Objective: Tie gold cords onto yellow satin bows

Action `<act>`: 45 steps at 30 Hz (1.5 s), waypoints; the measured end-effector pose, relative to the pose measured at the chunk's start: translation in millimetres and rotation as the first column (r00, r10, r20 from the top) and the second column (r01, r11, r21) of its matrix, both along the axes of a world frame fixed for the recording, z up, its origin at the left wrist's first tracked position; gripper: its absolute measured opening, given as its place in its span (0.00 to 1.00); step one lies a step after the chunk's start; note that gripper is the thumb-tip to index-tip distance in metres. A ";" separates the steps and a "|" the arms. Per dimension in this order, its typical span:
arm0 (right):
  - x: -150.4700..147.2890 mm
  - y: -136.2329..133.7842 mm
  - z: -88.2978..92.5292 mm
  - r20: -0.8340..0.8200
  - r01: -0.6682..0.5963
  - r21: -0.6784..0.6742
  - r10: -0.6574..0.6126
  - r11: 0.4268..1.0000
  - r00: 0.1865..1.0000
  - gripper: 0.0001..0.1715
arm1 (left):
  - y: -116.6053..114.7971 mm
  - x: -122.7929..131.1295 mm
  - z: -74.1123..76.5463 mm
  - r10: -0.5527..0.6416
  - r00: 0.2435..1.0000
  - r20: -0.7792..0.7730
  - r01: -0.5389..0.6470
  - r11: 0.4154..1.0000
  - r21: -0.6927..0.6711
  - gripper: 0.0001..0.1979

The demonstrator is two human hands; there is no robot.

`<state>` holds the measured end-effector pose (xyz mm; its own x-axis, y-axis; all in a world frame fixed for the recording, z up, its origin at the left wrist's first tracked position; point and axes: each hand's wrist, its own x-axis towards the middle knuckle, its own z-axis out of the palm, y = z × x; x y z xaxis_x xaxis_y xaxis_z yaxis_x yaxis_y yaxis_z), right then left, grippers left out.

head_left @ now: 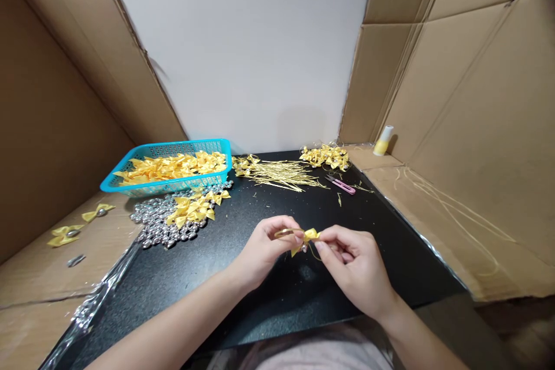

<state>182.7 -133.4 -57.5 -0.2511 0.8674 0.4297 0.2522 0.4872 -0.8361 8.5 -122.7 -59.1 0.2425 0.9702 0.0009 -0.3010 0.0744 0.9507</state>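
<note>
A yellow ribbon bow (pixel 311 235) is held between my two hands, over the front part of the black table. My left hand (pixel 271 243) pinches its left side, and a thin gold cord (pixel 286 232) loops out above those fingers. With thumb and forefinger, my right hand (pixel 353 254) grips the bow's right side. Just below the bow shows a small silver bead (pixel 304 248), partly hidden by the ribbon. A thin strand of cord curves down near my right thumb. My fingertips cover part of the bow.
At the back left stands a turquoise basket (pixel 167 186) of yellow bows. Silver beads (pixel 158 219) lie before it, some bows on top. Gold cord pieces (pixel 281 173), finished-looking bows (pixel 325 156) and pink thread snips (pixel 342 185) lie behind my hands. A thread spool (pixel 383 141) stands right.
</note>
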 end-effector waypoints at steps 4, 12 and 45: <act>-0.2 -0.1 0.3 0.000 0.001 0.002 -0.001 1.000 1.000 0.11 | 0.3 -0.2 0.4 -0.009 1.000 -0.006 0.009 1.000 0.025 0.01; -1.1 -0.6 -4.8 -0.038 -0.002 -0.045 0.001 0.999 0.999 0.11 | 0.2 0.2 0.1 -0.001 1.000 0.004 0.001 0.999 0.041 0.01; -5.2 -0.3 -10.9 -0.097 -0.002 -0.088 -0.007 0.996 0.995 0.12 | 0.7 0.4 1.6 0.005 1.000 -0.002 -0.005 1.000 0.018 0.02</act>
